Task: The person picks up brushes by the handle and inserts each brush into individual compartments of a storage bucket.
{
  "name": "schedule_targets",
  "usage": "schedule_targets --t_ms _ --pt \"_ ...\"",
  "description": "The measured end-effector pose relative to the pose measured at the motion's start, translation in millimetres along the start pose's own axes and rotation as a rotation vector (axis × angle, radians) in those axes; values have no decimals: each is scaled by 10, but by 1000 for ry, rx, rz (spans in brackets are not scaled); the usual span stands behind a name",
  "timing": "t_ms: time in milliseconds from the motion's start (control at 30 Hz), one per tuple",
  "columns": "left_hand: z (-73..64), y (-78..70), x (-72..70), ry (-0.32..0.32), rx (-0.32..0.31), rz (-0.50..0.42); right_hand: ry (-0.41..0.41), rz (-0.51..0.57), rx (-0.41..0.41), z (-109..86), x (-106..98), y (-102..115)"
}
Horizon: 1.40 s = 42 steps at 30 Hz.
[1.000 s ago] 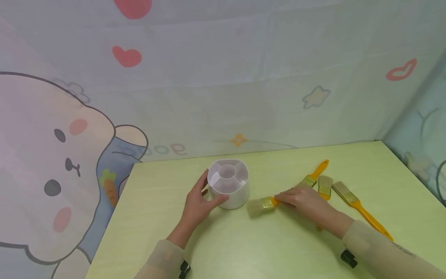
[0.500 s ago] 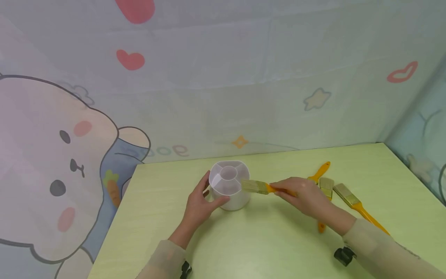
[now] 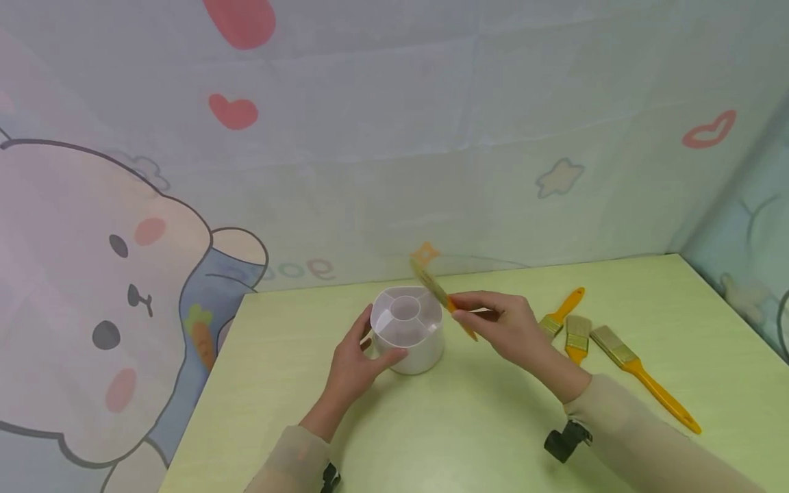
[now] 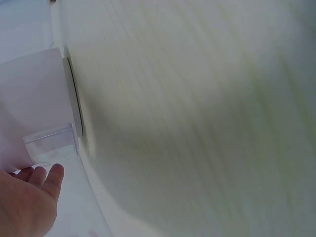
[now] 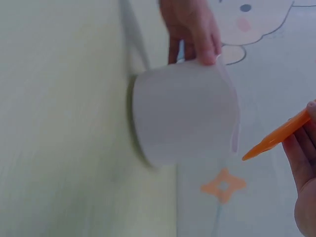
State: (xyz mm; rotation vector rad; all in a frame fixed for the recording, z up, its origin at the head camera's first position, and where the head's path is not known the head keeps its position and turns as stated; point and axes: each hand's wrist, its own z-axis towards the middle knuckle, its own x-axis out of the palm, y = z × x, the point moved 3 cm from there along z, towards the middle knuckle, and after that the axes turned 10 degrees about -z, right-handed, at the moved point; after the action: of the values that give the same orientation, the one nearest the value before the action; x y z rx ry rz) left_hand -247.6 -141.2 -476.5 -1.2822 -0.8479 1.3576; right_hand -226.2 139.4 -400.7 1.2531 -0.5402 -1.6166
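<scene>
Hanging in midair by the rim of a white divided holder [image 3: 420,357], one paintbrush [image 3: 436,290] tilts bristles-up, its orange handle pinched in the right hand [image 3: 508,329]. The left hand [image 3: 353,364] has got the holder by its side, thumb up front. Three more brushes [image 3: 635,368] lie off to the right on the yellow-green table [image 3: 487,431], cartoon-print cloth [image 3: 370,171] behind.

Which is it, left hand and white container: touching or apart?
Touching: in the head view, the left hand rests its thumb on the white container.
</scene>
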Motion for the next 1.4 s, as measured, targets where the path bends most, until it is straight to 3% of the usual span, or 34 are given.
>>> schedule_targets --t_ms 167,667,1067,1400 --pt "-13 16 -3 -4 1 -3 -32 116 -27 171 141 166" --pt "-19 -2 16 9 6 8 -75 174 -32 610 496 310" --pt "-6 1 5 10 5 26 -120 143 3 693 675 197" --pt "13 1 -16 8 17 32 -125 19 -20 670 763 76"
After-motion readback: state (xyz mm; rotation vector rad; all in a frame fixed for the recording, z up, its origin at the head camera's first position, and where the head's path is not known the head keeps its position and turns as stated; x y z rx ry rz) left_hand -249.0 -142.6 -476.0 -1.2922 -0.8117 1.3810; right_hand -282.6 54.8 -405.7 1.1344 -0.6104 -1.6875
